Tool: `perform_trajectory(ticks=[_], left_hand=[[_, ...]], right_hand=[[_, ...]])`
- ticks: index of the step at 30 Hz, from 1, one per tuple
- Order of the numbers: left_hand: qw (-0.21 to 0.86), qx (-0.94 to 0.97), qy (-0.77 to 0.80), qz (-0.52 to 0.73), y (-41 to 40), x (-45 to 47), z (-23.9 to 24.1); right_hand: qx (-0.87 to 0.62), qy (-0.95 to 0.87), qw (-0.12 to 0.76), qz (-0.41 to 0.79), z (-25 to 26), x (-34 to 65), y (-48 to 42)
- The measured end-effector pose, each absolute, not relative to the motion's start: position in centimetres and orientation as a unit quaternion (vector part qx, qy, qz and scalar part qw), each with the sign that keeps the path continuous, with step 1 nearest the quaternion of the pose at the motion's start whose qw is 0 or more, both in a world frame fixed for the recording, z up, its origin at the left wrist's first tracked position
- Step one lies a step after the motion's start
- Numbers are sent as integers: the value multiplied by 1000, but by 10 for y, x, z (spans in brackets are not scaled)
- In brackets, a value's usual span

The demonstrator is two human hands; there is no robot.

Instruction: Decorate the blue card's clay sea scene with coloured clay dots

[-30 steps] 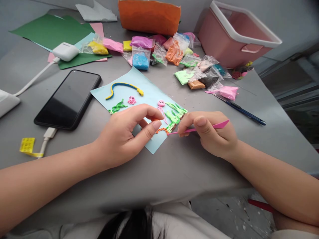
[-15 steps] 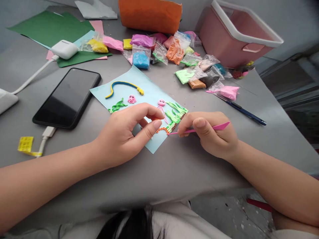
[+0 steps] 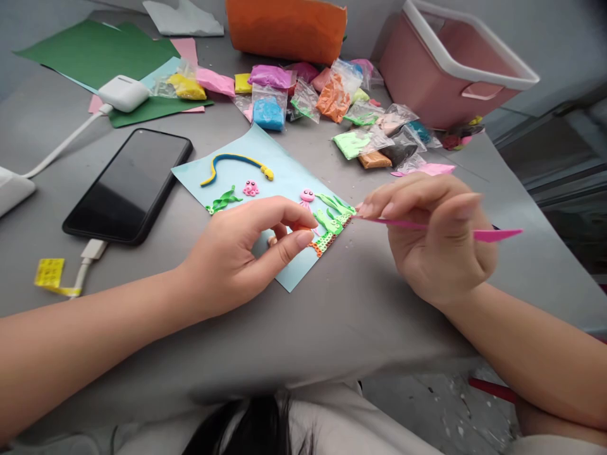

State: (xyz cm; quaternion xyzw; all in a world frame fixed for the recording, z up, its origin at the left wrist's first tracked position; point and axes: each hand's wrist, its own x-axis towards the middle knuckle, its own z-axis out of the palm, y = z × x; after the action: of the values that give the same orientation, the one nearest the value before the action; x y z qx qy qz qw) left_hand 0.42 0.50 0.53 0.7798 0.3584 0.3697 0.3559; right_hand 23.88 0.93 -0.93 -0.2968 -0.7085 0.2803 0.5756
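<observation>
A light blue sheet of paper [image 3: 289, 278] lies on the table, bearing a yellow-and-blue clay eel [image 3: 237, 158], a pink clay octopus [image 3: 251, 187], a pink clay jellyfish [image 3: 307, 196] and green clay seaweed [image 3: 334, 221]. My left hand [image 3: 256, 246] rests over the sheet's lower part, thumb and forefinger pinched on an orange clay strip [image 3: 317, 248] whose end sits by the sheet's right edge. Off to the right, my right hand [image 3: 436, 240] is raised above the table, gripping a pink plastic modelling tool [image 3: 497, 236] with its thin end pointing left.
Several bags of coloured clay [image 3: 268, 114] lie behind the sheet. A pink bin [image 3: 427, 82] and an orange roll [image 3: 287, 28] stand at the back. On the left are a phone [image 3: 128, 183], a white earbud case [image 3: 124, 93] and green paper [image 3: 95, 54].
My right hand has lifted away from the sheet's edge, up and to the right, carrying the pink tool. My left hand has barely shifted; the orange strip now lies differently near its fingertips.
</observation>
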Motion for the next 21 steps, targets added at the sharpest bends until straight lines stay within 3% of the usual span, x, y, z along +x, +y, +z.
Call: perform_trajectory(ticks=[7, 14, 21], left_hand=[[491, 674, 364, 416, 8, 6, 13], [638, 614, 307, 348, 1, 12, 14], [624, 616, 304, 373, 0, 13, 14]], right_hand=[[-273, -856, 433, 80, 1, 227, -9], [-250, -855, 451, 61, 0, 223, -11], [-243, -848, 467, 64, -1, 225, -9]])
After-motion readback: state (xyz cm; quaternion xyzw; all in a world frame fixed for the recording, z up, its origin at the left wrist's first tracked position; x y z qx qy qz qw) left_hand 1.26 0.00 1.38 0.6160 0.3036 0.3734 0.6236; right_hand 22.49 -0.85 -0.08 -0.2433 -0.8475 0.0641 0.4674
